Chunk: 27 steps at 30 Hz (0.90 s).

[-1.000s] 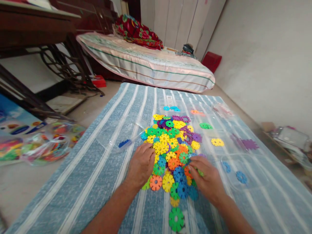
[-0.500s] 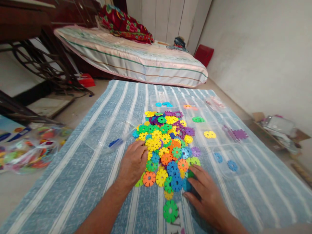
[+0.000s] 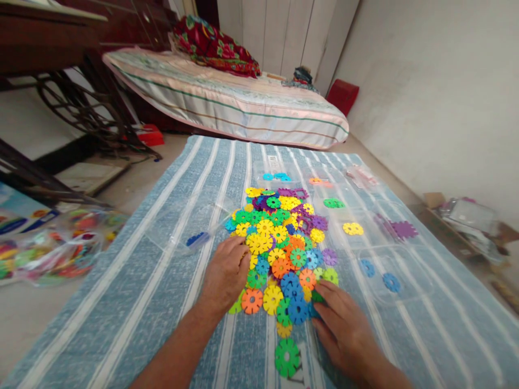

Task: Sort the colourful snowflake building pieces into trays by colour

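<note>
A heap of flower-shaped plastic discs in yellow, green, orange, blue and purple covers the middle of the striped cloth. Against the left side of the heap rests my left hand, its fingers bent and held together beside yellow discs; what lies under the fingertips is hidden. My right hand lies at the heap's lower right edge, thumb and fingers apart, over a dark green and a blue disc that its fingers partly cover. Below the heap, a single green disc lies near a printed letter on the cloth.
Shallow clear trays along the right and back hold sorted pieces: blue discs, yellow discs, green discs and a purple piece. Left of the heap, another clear tray holds a dark blue piece. A bed stands beyond the cloth.
The whole view has shifted slightly, so things appear a little lower and to the right. My right thumb is slightly closer to its fingers; the left hand keeps its place by the heap.
</note>
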{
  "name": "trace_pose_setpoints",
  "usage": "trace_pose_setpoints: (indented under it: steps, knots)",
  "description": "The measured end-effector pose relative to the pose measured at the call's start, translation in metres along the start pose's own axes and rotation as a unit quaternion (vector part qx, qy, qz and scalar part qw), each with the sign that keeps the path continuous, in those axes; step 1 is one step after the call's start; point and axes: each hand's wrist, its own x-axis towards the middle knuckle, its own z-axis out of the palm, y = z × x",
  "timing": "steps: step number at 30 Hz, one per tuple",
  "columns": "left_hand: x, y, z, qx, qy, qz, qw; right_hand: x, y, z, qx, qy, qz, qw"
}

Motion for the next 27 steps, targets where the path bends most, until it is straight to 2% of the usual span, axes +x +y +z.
trace_pose_setpoints:
  steps: [4, 8, 14, 17, 20, 22, 25, 27]
  knots:
    - [-0.001, 0.000, 0.000, -0.003, 0.004, -0.003, 1.000, 0.002, 0.000, 0.002, -0.031, -0.026, -0.016, 0.999]
    - [-0.001, 0.000, 0.002, -0.006, 0.002, -0.003, 1.000, 0.003, 0.000, 0.001, -0.026, -0.027, -0.032, 0.999]
    - [-0.003, 0.001, 0.001, 0.013, 0.023, 0.002, 1.000, 0.011, 0.004, -0.009, 0.028, 0.033, -0.022, 0.999]
    - [-0.003, 0.001, 0.000, 0.034, 0.042, 0.017, 0.998, 0.027, 0.007, -0.013, 0.042, 0.029, -0.023, 0.998]
    - [-0.004, 0.000, 0.001, 0.051, 0.055, 0.044, 0.996, 0.055, 0.011, -0.008, 0.062, -0.012, 0.000, 0.998]
    - [-0.005, -0.002, 0.002, 0.056, 0.062, 0.046, 0.995, 0.084, 0.015, -0.001, 0.072, -0.021, 0.027, 0.997]
    - [-0.006, -0.005, 0.003, 0.052, 0.064, 0.034, 0.996, 0.147, 0.026, 0.011, 0.044, 0.003, 0.040, 0.998]
    - [-0.006, -0.005, 0.003, 0.048, 0.060, 0.032, 0.997, 0.197, 0.037, 0.014, -0.021, 0.010, 0.065, 0.998]
